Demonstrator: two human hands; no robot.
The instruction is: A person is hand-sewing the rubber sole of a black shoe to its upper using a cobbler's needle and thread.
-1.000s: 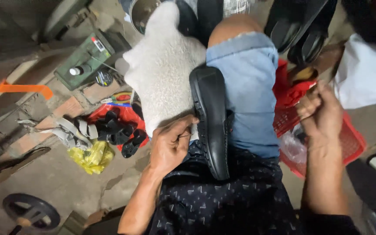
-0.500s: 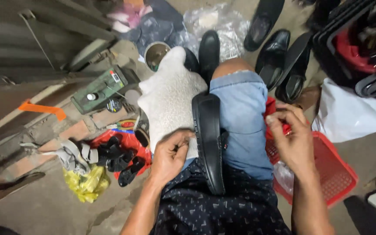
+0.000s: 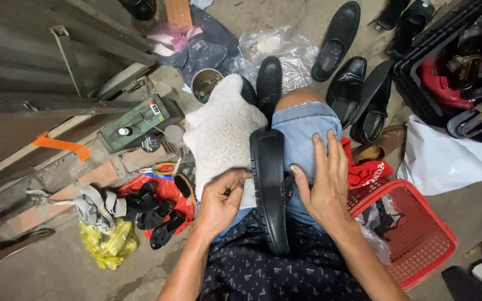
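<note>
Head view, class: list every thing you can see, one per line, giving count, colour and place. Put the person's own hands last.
shoe: one, black, on edge on the lap
cloth: one, white, fluffy, over the left knee
loose shoes: several, black, on the floor ahead
basket: one, red mesh, right of the lap
tin: one, metal, open, beyond the cloth
green box: one, left of the cloth
yellow bag: one, lower left floor
white bag: one, far right
left hand: fingers at the shoe's edge
right hand: flat beside the shoe, on the thigh

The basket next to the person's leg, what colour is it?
Red. The plastic mesh basket sits just beyond the right hand, plain in the head view.
</note>
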